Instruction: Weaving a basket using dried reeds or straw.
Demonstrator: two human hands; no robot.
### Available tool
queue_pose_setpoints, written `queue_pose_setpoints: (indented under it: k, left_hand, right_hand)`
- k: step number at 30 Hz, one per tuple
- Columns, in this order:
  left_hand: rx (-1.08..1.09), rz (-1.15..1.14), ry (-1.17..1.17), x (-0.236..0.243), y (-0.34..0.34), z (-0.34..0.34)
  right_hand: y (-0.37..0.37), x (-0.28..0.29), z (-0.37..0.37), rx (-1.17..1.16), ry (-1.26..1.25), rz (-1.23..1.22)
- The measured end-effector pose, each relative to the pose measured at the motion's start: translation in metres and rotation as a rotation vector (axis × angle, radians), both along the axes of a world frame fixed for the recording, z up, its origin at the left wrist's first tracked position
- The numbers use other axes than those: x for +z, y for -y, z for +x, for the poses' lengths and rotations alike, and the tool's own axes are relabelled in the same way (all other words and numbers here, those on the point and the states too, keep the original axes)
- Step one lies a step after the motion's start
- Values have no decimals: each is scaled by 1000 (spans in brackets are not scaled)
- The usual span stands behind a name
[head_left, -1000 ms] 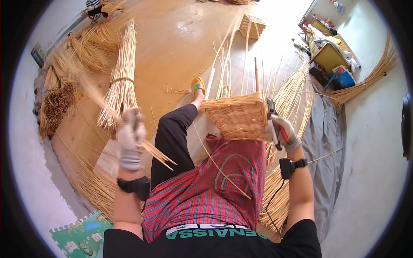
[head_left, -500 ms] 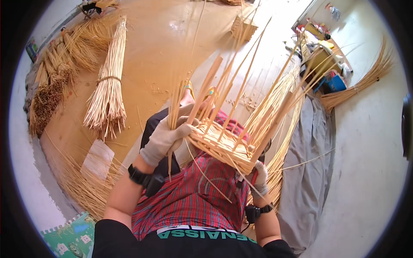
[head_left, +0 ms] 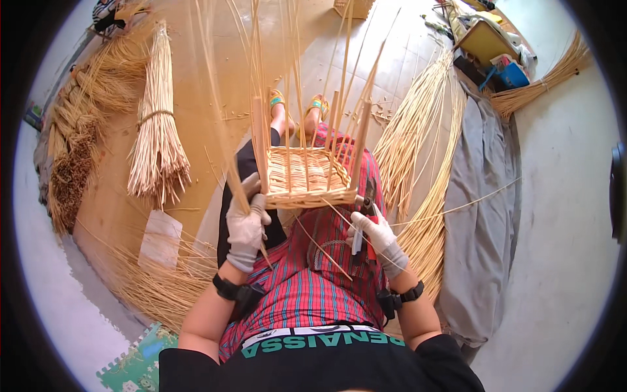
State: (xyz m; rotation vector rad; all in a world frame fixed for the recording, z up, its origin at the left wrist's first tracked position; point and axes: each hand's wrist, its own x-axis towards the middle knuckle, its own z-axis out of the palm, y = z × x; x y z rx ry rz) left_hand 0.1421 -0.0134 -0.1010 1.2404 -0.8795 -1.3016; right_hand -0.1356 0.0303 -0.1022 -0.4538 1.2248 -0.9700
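Note:
A half-woven wicker basket is held over my lap, its flat woven bottom turned toward me. Wooden corner posts and long thin rods stand up from its edges. My left hand, in a pale work glove, is closed round a bundle of long wicker rods beside the basket's left corner. My right hand, gloved too, grips a red-handled hand tool just below the right corner. The tool's metal head points up near the basket; its exact kind is partly hidden by my fingers. Loose rod ends hang below the basket.
A tied wicker bundle lies at the left, with more bundles along the wall. Loose rods spread on the right beside a grey cloth. A blue container and cluttered shelf stand at the far right.
The basket has swung from a tilt to nearly level and moved left, its bottom now facing me more. Both hands moved with it. The tool in my right hand now shows more clearly.

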Motion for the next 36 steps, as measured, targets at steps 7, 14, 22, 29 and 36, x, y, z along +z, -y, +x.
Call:
queue_pose_setpoints:
  k: [7,14,22,29,36]
  left_hand:
    - [-483,-776,586,29,-1,-69]
    - [-965,-664,950,34,-20,-68]
    - [-696,-727,729,37,-23,-64]
    - [-513,-639,819,67,-15,-39]
    - [116,-31,117,15,5,34]
  right_hand:
    - [-9,-11,-7,-10,-530,-46]
    - [-14,2,-7,103,-1763,-591]
    - [1,10,34,168,-1829,-748]
    - [-11,-12,18,72,-787,-453]
    - [-4,28,25,212,-284,-186]
